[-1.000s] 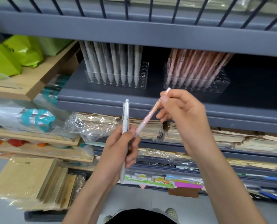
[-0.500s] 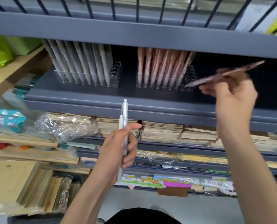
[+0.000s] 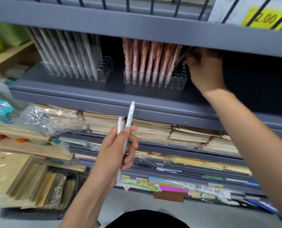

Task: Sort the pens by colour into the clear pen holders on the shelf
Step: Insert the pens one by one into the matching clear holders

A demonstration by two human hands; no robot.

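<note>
1. nearest, the left hand (image 3: 114,155) grasps two white plastic click pens (image 3: 130,116) upright between thumb and curled fingers, out in front of the lower shelves. one pen stands higher than the other, so a slack thumb could let it slide out and drop.
2. just behind, stacks of tan paper notebooks (image 3: 151,130) and crumpled clear plastic wrap (image 3: 51,119) fill the lower shelves. a dropped pen could vanish among them.
3. further in, the right hand (image 3: 203,69) reaches onto the grey metal shelf (image 3: 104,94), under the overhanging grey shelf edge (image 3: 153,32) above. its fingers are curled in blur and shadow, so i cannot tell whether they pinch a pen. that edge cramps the wrist and hides the pen tops, so the hand could miss a hole.
4. beside it stands the clear plastic holder (image 3: 179,75) of pink patterned pens (image 3: 147,60), with free holes only at its right end. the rightmost pens lean toward the hand, so a knuckle could knock them or shove the light holder back.
5. to the left, a second clear plastic holder (image 3: 106,63) carries pale grey-white pens (image 3: 67,51) and has free holes at its right end. that is probably where the white pens belong.
</note>
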